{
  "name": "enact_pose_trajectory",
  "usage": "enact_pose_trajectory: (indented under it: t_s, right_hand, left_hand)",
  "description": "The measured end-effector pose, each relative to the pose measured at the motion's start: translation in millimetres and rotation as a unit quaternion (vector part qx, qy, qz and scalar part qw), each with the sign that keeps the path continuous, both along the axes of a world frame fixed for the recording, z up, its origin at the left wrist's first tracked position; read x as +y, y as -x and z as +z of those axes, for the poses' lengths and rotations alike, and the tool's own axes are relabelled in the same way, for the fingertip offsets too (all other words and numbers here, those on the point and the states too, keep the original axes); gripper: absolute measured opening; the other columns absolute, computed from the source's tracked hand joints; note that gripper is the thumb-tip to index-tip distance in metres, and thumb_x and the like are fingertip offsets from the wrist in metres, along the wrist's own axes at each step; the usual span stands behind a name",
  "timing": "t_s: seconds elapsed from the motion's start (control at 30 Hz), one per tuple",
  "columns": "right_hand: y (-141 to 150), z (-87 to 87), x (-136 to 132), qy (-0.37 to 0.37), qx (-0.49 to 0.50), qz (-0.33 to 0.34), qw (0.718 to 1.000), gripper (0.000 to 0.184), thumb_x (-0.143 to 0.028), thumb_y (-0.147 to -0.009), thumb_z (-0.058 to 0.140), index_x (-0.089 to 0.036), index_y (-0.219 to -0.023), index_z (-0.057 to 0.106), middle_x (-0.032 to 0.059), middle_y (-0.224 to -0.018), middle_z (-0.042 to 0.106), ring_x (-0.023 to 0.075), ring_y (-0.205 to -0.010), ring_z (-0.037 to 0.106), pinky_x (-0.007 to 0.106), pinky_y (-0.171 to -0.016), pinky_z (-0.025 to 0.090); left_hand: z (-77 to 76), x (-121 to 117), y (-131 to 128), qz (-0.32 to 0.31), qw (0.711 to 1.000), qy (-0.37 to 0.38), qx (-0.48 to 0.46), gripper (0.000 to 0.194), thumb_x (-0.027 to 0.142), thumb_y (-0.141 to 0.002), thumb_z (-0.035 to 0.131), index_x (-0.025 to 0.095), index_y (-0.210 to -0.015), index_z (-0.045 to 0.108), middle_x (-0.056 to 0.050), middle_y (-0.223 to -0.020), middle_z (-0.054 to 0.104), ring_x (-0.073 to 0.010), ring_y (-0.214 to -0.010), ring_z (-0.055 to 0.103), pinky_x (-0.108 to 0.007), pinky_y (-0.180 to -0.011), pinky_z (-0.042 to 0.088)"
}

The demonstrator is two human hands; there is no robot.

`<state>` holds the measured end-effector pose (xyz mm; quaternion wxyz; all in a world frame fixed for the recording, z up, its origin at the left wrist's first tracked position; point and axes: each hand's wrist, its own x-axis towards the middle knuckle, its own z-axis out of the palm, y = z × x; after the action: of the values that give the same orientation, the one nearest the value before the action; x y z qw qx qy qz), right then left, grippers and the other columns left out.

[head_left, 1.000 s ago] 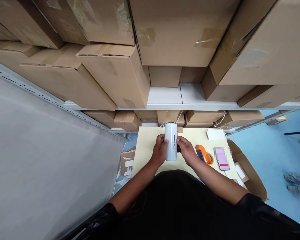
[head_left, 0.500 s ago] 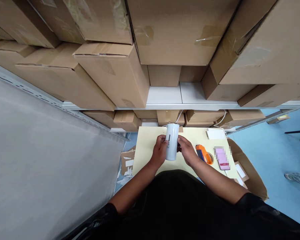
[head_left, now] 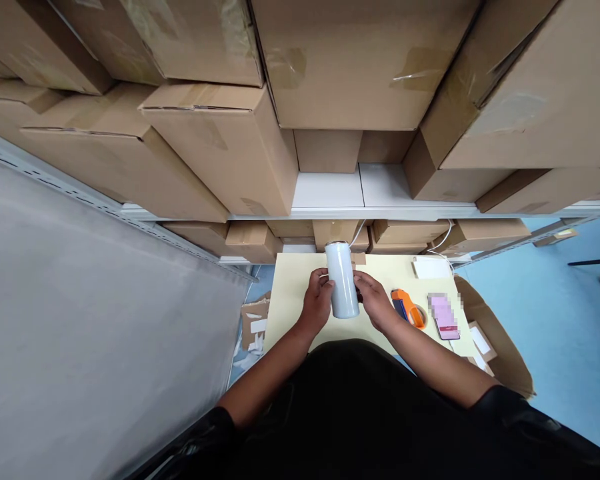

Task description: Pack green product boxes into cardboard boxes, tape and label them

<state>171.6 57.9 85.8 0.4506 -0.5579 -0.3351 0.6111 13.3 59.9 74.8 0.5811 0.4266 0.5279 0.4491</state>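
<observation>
A pale blue-white tumbler with a metal rim is held above the table, its top leaning slightly left. My left hand is closed on its left side, thumb on the front. From the right, my right hand grips the other side, its fingers partly hidden behind the tumbler. The surface facing me is plain and glossy. To the right of my right hand lie an orange tape dispenser and a phone with a lit, partly blurred screen.
The pale yellow table stands under a shelf loaded with cardboard boxes. A white box and a white cable are at the table's back right. An open carton stands right of the table; scraps lie left.
Between my hands the tumbler has rotated, so the dark lettering on its front is out of sight. Its top has tipped a little left. Both hands stay in nearly the same place.
</observation>
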Motion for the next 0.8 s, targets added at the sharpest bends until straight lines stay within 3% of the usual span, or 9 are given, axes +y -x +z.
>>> enact_pose_trajectory:
  t_s: [0.17,0.3,0.4,0.57,0.7,0.8]
  right_hand:
    - [4.0,3.4,-2.0,-0.012,-0.023,0.0,1.0,0.038,-0.053,-0.084,0.069,-0.022,-0.104,0.071,0.0,-0.078,0.064,0.0169,-0.068,0.054,0.031,-0.061,0.047]
    - [2.2,3.4,-0.9,-0.008,0.016,-0.036,0.999,0.033,-0.051,-0.081,0.072,-0.022,-0.096,0.07,-0.0011,-0.071,0.061,0.0161,-0.063,0.054,0.031,-0.059,0.046]
    - [0.5,0.8,1.4,-0.01,0.005,-0.051,0.999,0.033,-0.05,-0.081,0.071,-0.023,-0.099,0.07,0.0002,-0.077,0.064,0.0168,-0.066,0.055,0.03,-0.06,0.045]
    - [3.3,0.5,2.6,-0.008,-0.015,0.0,1.0,0.036,-0.054,-0.084,0.067,-0.023,-0.104,0.07,0.0016,-0.087,0.068,0.0183,-0.073,0.057,0.03,-0.062,0.045]
    - [6.2,5.3,1.1,-0.016,-0.007,-0.013,1.0,0.036,-0.052,-0.081,0.073,-0.022,-0.101,0.069,0.0002,-0.081,0.065,0.016,-0.066,0.053,0.03,-0.059,0.044]
    - [4.6,7.7,1.9,-0.019,0.007,-0.033,0.999,0.035,-0.052,-0.081,0.072,-0.022,-0.099,0.071,-0.0006,-0.074,0.062,0.0161,-0.064,0.053,0.03,-0.058,0.044]
  left_hand:
    - [-1.2,1.4,-0.5,-0.002,0.998,-0.03,0.062,0.04,0.049,-0.091,0.06,0.021,-0.119,0.055,-0.008,-0.117,0.067,-0.0246,-0.106,0.064,-0.039,-0.089,0.052]
    - [1.3,3.8,2.1,-0.01,0.999,-0.002,0.041,0.035,0.047,-0.092,0.056,0.019,-0.112,0.062,-0.007,-0.106,0.07,-0.0251,-0.096,0.066,-0.04,-0.084,0.054]
    - [0.5,3.9,3.1,0.008,1.0,-0.007,0.011,0.037,0.043,-0.091,0.056,0.021,-0.121,0.057,-0.004,-0.101,0.071,-0.0234,-0.094,0.066,-0.038,-0.083,0.054]
    - [-3.2,3.8,1.9,-0.002,1.0,-0.022,0.022,0.039,0.046,-0.095,0.054,0.023,-0.127,0.053,-0.006,-0.111,0.069,-0.0215,-0.096,0.065,-0.038,-0.085,0.053]
    - [-2.0,6.3,1.9,0.005,0.995,-0.049,0.085,0.049,0.053,-0.09,0.064,0.02,-0.126,0.058,-0.011,-0.123,0.065,-0.0256,-0.11,0.063,-0.041,-0.095,0.05]
    - [0.0,7.9,3.6,-0.003,0.998,-0.041,0.055,0.048,0.05,-0.092,0.06,0.02,-0.13,0.056,-0.009,-0.118,0.067,-0.0247,-0.106,0.064,-0.04,-0.092,0.051]
